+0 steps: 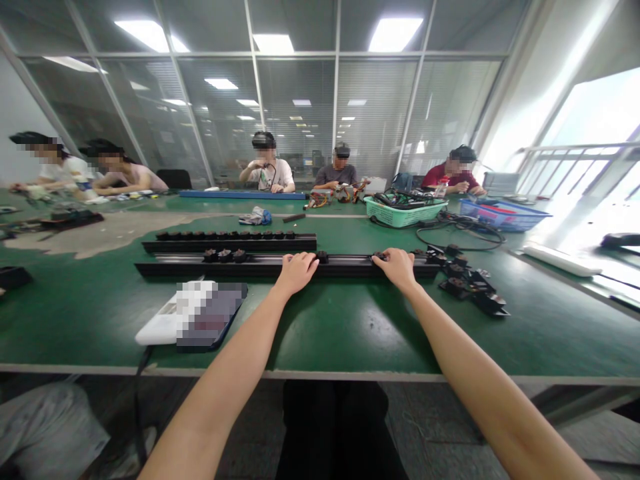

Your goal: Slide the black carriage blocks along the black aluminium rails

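**Rail** [260, 268]: lying lengthwise across table [350, 333], just in front of far rail [230, 244].

**Hands:** resting left hand [299, 270] on rail, fingers curled over its top, beside a clip [323, 255]. Pressing right hand [397, 265] palm-down at a second clip [380, 255]. Pinching or only pressing: cannot tell for either.

**Risks, as judged:**
- possibly skidding rail under uneven pressure, bumping far rail and jarring its row of clips
- possibly sweeping loose clips [470, 287] at the right end aside with a forearm
- possibly catching a fingertip in the slot

**Containers:**
- green basket [395, 217], holding tangled cables [400, 199]
- blue basket [503, 217], holding something red, otherwise unclear
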`<state>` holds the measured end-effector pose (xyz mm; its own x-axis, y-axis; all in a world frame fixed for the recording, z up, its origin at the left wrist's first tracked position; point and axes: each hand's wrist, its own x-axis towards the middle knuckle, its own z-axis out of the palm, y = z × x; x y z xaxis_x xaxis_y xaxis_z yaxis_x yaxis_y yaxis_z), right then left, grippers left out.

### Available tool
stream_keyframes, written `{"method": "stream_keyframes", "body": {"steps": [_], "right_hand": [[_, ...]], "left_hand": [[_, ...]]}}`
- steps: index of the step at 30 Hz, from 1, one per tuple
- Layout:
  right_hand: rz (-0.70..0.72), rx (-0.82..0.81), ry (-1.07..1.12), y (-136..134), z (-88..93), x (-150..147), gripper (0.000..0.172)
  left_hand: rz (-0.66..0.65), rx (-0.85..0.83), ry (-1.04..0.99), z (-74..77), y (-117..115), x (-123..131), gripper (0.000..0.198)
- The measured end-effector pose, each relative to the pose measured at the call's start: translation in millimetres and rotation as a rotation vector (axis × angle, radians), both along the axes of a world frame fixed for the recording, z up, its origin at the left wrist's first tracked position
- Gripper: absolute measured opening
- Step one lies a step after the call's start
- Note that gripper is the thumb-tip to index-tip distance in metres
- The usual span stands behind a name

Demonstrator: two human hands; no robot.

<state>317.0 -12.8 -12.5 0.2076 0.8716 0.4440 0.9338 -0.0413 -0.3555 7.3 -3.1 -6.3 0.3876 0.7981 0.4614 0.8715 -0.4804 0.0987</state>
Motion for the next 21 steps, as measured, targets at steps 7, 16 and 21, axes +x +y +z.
{"method": "stream_keyframes", "body": {"steps": [7,16,21], "right_hand": [[-0.01,0.011,-0.012,-0.9,-0.4,0.0,0.032],[-0.007,0.01,-0.014,-0.8,-0.3,-0.7,0.031],[-0.019,0.002,-0.014,-0.1,-0.9,0.6,0.031]], "left_hand": [[-0.002,0.001,0.0,-0.2,0.4,1.0,0.035],[0.003,-0.003,-0.002,1.0,-1.5,0.6,0.034],[0.002,-0.005,-0.004,1.1,-2.3,0.9,0.035]]}}
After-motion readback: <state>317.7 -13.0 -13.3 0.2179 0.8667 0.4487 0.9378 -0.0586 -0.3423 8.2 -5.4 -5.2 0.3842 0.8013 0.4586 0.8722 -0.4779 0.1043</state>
